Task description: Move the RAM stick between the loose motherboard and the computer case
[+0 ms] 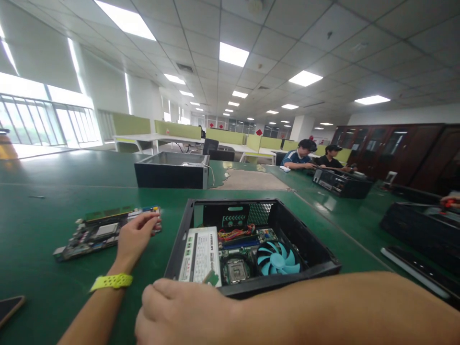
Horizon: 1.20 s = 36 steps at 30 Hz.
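My left hand (136, 235), with a yellow-green band on its wrist, is at the right end of a motherboard (106, 231) on the table. Its bent fingers and thumb close on the board's edge. In front of me stands an open black computer case (305, 235). Inside it are a white power supply (201, 254), a blue-bladed fan (277, 260), coloured cables and a board with a bare processor socket (237, 270). My right hand (183, 311) is closed at the case's near left corner. A small green circuit board (212, 278) sticks out past its fingers, mostly hidden.
Another dark case (172, 176) stands behind on the green table (43, 206). Two people sit at the far right by a black case (341, 183). At the right edge, a hand holds a red tool over another case (417, 230). A dark flat object (10, 306) lies lower left.
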Tool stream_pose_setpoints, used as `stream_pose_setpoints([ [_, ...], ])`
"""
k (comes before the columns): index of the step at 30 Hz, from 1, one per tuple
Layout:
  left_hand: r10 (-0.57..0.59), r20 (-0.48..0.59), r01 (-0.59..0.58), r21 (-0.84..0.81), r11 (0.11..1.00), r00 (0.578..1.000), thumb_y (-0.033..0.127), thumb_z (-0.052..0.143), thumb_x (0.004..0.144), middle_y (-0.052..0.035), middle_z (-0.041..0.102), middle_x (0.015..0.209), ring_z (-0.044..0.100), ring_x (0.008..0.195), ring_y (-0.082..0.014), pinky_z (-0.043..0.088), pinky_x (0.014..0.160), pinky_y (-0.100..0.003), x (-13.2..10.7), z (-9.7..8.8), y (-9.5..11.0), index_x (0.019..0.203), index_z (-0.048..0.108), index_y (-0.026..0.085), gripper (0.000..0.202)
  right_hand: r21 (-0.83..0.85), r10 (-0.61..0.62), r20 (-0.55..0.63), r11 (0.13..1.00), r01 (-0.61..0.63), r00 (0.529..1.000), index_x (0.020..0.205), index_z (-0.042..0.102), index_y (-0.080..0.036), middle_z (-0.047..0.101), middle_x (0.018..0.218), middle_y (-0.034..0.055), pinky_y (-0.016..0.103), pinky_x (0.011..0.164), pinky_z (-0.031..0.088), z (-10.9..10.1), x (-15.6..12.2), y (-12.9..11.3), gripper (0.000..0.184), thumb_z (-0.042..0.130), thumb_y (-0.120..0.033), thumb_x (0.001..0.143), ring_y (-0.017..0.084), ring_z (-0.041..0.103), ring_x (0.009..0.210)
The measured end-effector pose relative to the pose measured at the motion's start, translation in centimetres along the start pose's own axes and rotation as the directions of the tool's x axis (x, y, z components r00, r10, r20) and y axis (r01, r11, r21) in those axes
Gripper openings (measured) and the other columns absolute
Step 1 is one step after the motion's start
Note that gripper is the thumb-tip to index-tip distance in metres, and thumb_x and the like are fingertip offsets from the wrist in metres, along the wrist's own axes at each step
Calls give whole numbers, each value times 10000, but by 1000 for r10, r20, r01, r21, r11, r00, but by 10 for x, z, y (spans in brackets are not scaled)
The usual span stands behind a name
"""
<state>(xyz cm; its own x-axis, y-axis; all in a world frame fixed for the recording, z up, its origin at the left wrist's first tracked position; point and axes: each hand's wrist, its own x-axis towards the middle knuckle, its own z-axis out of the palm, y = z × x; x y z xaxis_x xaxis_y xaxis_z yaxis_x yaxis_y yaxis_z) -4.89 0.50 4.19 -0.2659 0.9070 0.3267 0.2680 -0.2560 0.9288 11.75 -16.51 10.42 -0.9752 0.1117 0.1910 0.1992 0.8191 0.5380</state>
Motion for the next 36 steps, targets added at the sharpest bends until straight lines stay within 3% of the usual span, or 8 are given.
stream_pose_setpoints([
  [8,35,125,-48,96,994,992,470,550,656,-34,674,773,645,687,-183,524,559,-258,0,-4,-18,916,623,174,401,41,73,-47,997,-71,996,706,615,-134,613,731,76,327,609,375,-8,-17,11,294,382,-199,873,181,537,688],
  [16,66,157,-90,153,984,985,485,538,685,-33,678,777,650,705,-188,532,609,-281,-1,-2,-21,931,631,167,412,-72,184,104,982,-177,977,726,592,-142,571,715,76,358,691,358,32,-67,65,274,376,-228,870,186,458,678],
  [22,90,202,-132,209,969,975,498,533,697,-19,686,780,655,706,-186,531,631,-281,3,1,-26,937,633,179,411,-145,317,207,946,-291,926,739,614,-132,570,729,76,376,839,342,53,-117,104,230,472,-299,808,199,456,738],
  [28,73,220,-138,298,945,973,465,501,733,-14,700,783,653,756,-188,501,725,-288,3,2,-24,953,632,178,385,-193,467,264,883,-428,844,773,622,-120,588,798,100,391,911,312,60,-169,124,217,497,-297,783,220,477,840],
  [31,53,200,-138,443,886,978,433,484,759,-13,703,841,635,838,-194,459,783,-288,2,0,-20,976,637,189,360,-208,529,271,848,-488,804,781,626,-127,602,821,107,398,936,305,61,-192,130,187,501,-266,772,228,486,895],
  [36,15,200,-156,713,684,980,451,398,814,-56,672,1003,608,871,-241,434,740,-313,4,-7,-21,1054,637,217,412,-218,576,264,817,-534,773,815,634,-143,629,935,116,413,989,292,61,-234,139,167,510,-243,765,237,485,1034],
])
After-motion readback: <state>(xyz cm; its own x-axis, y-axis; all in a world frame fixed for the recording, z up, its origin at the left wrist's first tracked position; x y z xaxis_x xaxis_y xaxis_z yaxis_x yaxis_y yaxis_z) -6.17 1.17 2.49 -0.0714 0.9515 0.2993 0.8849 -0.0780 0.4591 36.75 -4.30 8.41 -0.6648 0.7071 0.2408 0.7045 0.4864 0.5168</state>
